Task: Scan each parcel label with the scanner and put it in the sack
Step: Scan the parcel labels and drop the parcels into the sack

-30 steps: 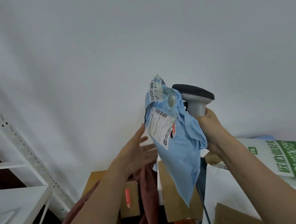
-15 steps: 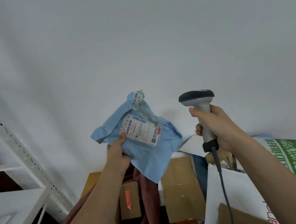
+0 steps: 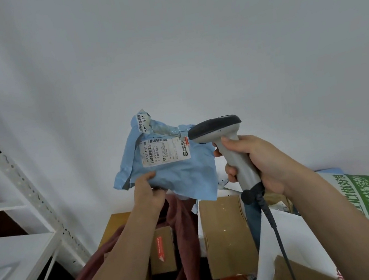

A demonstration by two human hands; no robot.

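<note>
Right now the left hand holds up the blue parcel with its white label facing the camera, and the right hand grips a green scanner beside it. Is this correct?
Not quite: the scanner is grey with a dark head, not green, as the head view shows. The rest holds: the left hand holds up the blue parcel with its white label facing the camera, and the right hand grips the scanner beside it.

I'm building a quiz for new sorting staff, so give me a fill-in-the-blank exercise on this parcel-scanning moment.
1. The left hand grips the ____ parcel bag by its lower edge.
2. The right hand grips the handle of the grey ____, its head next to the white label.
3. The label faces the camera and shows a ____ along its top edge.
4. Below the hands lie several brown ____ boxes.

Missing words: blue; scanner; barcode; cardboard
</note>
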